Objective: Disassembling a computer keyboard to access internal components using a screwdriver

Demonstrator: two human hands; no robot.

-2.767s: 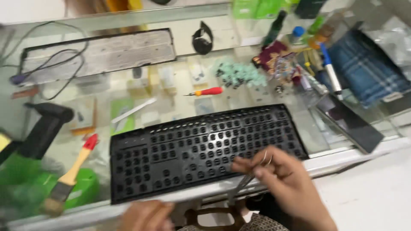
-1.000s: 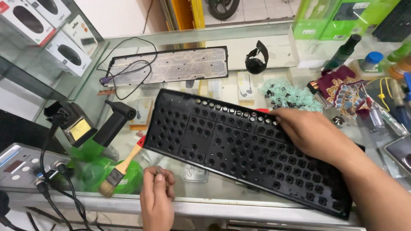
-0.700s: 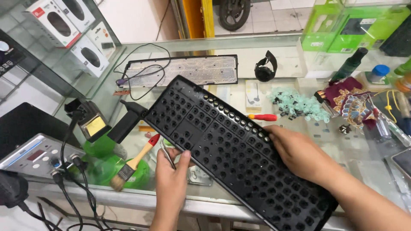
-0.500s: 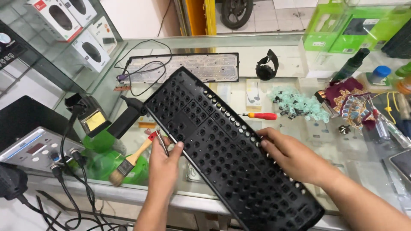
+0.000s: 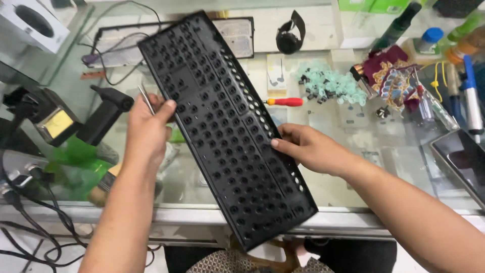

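Black keyboard frame (image 5: 227, 126), stripped of every keycap, raised at a slant above the glass table (image 5: 384, 151), far end toward the table's back edge, near end past its front edge. Left hand (image 5: 146, 129) clasping the frame's left long edge, thin metal tweezers (image 5: 146, 98) pinched in the same grip. Right hand (image 5: 308, 149) clasping the right long edge. Pile of pale green rubber domes (image 5: 331, 86) and red-handled screwdriver (image 5: 285, 101) lying behind. Cap removal apparently complete; reassembly outstanding.
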